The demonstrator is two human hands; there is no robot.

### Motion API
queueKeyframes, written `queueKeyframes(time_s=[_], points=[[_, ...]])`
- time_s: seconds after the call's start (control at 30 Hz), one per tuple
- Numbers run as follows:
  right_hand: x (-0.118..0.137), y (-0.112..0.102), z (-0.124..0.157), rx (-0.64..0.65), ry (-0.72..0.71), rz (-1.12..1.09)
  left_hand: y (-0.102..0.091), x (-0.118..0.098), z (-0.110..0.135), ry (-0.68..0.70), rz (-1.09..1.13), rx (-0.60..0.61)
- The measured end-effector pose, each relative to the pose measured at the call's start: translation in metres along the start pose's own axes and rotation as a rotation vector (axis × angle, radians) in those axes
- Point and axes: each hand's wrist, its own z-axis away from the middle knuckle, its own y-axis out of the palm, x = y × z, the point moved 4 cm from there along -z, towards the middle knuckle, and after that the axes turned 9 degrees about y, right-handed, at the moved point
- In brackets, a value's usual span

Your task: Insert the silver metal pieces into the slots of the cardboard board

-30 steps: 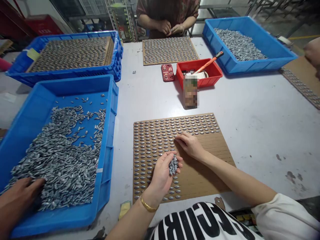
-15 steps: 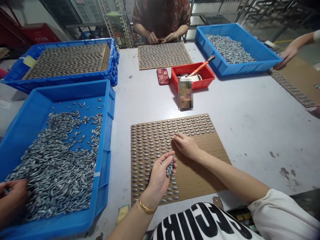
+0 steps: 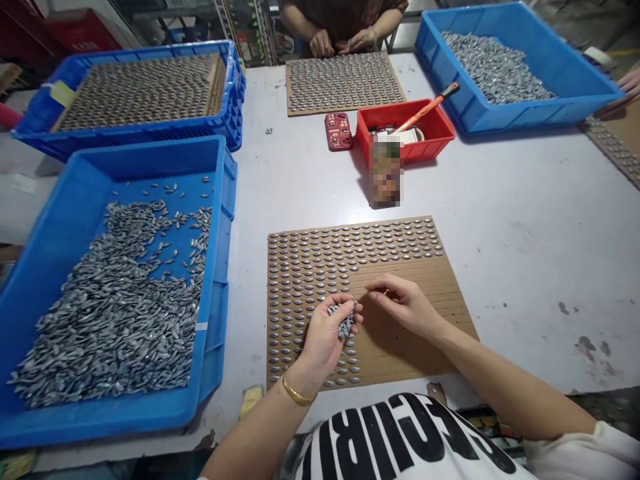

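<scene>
Fingers point(image 3: 336, 300) of the left hand cup seed-shaped pieces point(image 3: 345, 326).

I count three blue crates point(image 3: 223, 200), four cardboard boards point(image 3: 425, 293), one red tray point(image 3: 405, 150), one handful of grey seeds point(image 3: 345, 325), and five hands: the wearer's left hand point(image 3: 323, 347) and right hand point(image 3: 405, 305), two hands of the person opposite point(image 3: 320, 43), and one hand at the right edge point(image 3: 629, 83).

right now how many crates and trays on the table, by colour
blue plastic crates: 3
red plastic tray: 1
total: 4
</scene>
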Motion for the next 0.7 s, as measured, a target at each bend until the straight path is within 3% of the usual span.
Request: queueKeyframes(time_s=[0.13,0.27,0.5,0.7], points=[[0.016,0.01,0.007,0.111,-0.037,-0.071,0.0,0.0,0.0,0.033,-0.019,-0.008],[0.021,0.015,0.006,0.117,-0.059,-0.078,-0.001,0.002,-0.001,0.058,-0.03,-0.037],[0.011,0.021,0.002,0.07,0.103,-0.205,-0.003,0.006,-0.003,0.09,-0.042,-0.027],[0.025,0.022,0.01,0.068,-0.043,-0.061,-0.001,0.007,-0.001,0.088,-0.013,-0.035]])
